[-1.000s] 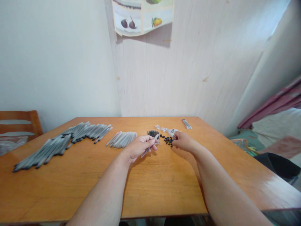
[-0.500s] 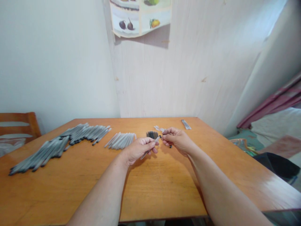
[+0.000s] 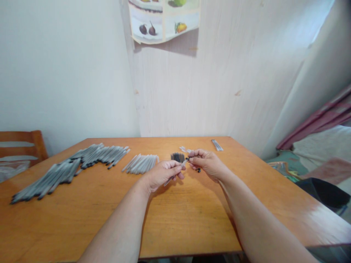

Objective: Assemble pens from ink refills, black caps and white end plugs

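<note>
Pale walls rise behind an orange-brown wooden counter [image 3: 189, 219], a fruit poster [image 3: 164, 22] hanging at the upper centre of the frame. Near the centre, the left hand [image 3: 164, 175] has its grip closed around a slim pen-like tube [image 3: 184, 163], held slanting. Beside it, the right hand [image 3: 205, 164] pinches a small black piece [image 3: 188, 158] at the tube's upper end. White tubes [image 3: 141, 163] lie left of the hands; black-ended tubes [image 3: 55, 179] spread across the left of the frame.
</note>
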Demonstrator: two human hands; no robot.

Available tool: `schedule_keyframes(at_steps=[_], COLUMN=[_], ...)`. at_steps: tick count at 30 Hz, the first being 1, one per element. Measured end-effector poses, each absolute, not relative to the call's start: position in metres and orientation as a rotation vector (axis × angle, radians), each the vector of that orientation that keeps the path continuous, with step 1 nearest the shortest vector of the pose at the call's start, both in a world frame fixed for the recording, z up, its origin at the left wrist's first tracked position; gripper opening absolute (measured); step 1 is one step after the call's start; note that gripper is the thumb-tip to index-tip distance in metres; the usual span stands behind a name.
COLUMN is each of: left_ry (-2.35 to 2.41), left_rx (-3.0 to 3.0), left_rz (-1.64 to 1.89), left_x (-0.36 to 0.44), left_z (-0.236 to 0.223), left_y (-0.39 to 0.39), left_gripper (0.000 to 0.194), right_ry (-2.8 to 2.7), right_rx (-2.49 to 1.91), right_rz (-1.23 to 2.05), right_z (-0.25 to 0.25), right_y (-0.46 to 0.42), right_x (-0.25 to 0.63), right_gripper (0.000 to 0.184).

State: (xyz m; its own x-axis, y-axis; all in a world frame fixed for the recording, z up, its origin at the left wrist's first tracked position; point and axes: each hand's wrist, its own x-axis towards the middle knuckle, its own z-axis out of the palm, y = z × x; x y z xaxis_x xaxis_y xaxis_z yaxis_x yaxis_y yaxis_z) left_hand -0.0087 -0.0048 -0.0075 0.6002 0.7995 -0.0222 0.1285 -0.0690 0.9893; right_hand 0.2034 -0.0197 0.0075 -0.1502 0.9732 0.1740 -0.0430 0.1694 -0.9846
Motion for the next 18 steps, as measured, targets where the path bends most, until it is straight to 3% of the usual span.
schedule_keyframes(at_steps=[18], left_ry=[0.841], left_rx=[1.569], left_rz=[0.646], left_x=[-0.0081], left_z=[-0.0074], left_y=[-0.0051], left_gripper=[0.041], right_ry=[-1.446], right_rx=[-0.982], right_rz=[1.187], right_z=[0.0067], right_y=[-0.0199], right_x=[0.2042], right_gripper=[0.027])
